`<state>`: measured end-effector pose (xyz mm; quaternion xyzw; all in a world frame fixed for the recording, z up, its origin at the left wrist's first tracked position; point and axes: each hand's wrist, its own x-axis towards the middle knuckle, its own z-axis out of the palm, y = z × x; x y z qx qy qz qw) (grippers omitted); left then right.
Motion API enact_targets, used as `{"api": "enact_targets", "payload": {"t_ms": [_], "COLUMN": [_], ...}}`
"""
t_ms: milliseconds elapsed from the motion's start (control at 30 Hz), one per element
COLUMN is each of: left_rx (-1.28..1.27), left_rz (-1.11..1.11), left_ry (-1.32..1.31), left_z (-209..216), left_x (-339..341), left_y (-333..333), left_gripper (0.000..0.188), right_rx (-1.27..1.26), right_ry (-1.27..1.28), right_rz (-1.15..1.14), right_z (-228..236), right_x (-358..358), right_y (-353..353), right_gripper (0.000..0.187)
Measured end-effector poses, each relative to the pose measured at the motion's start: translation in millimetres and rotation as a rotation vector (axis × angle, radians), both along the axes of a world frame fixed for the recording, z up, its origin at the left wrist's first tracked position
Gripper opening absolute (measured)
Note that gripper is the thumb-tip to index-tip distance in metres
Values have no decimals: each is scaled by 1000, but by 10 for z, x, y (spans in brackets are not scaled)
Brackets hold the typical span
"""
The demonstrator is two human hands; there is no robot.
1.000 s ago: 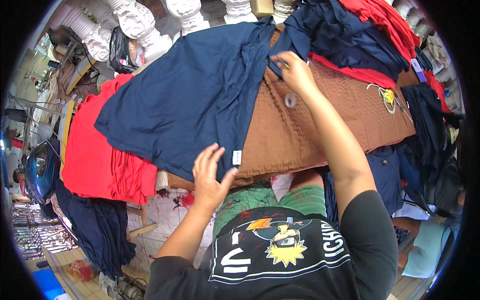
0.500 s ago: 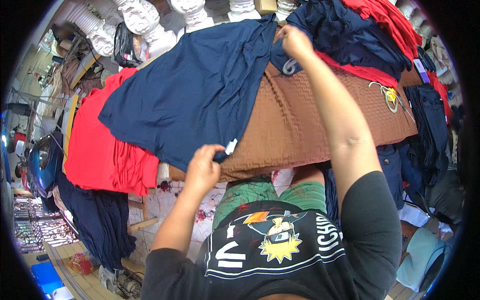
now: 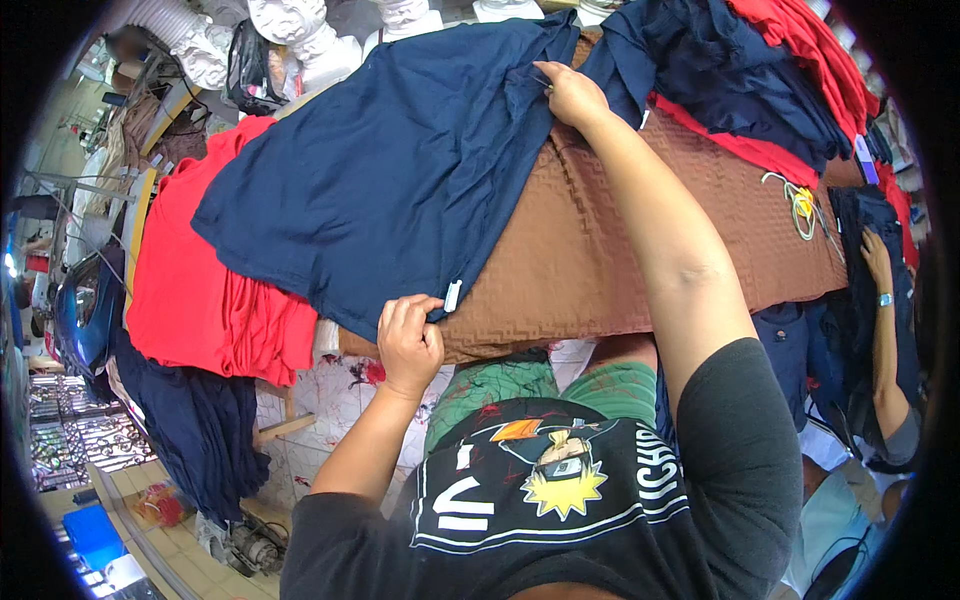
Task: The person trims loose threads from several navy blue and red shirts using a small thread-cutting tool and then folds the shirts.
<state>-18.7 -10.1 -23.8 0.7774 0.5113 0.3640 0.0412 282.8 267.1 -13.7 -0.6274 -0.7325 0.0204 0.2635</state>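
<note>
A navy garment (image 3: pixel 380 170) lies spread across a brown patterned cloth (image 3: pixel 620 250) on the table. My left hand (image 3: pixel 410 340) is closed on its near corner, beside a small white tag (image 3: pixel 453 296). At the far right edge of the garment, my right hand (image 3: pixel 575 97) has thumb and fingers pinched on the fabric; something thin and dark shows at the fingertips, too small to name.
Red folded cloth (image 3: pixel 210 290) lies on the left. A navy heap (image 3: pixel 740 90) and red garments (image 3: pixel 815 50) are piled at the far right. Pale cord (image 3: pixel 803 208) lies nearby. Another person's hand (image 3: pixel 877 260) rests on dark clothes at right. White pillars (image 3: pixel 290 30) stand behind.
My right hand has come slightly left and nearer, onto the navy garment's edge. My left fingers have closed at the corner. Another person's arm has appeared at right.
</note>
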Motion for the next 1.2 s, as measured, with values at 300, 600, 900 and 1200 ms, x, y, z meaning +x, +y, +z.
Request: {"api": "enact_targets", "payload": {"t_ms": [300,600,900,1200], "left_rx": [-140,-286,-660,-213], "left_rz": [48,135,303,-200], "left_ry": [-327,-177,388,201], "left_z": [188,1037,1060,918], "left_x": [-259,-990,-983,32], "left_y": [317,171,-57,149], "left_gripper": [22,20,29,13], "right_rx": [-6,-247,-667,-596], "right_ry": [299,551,504,526], "right_rz": [-12,213,133,130], "right_z": [474,1046,588,402], "right_x": [374,940,698,750], "right_y": [68,-1850,-2571,-2663], "right_gripper": [30,16,21,23]}}
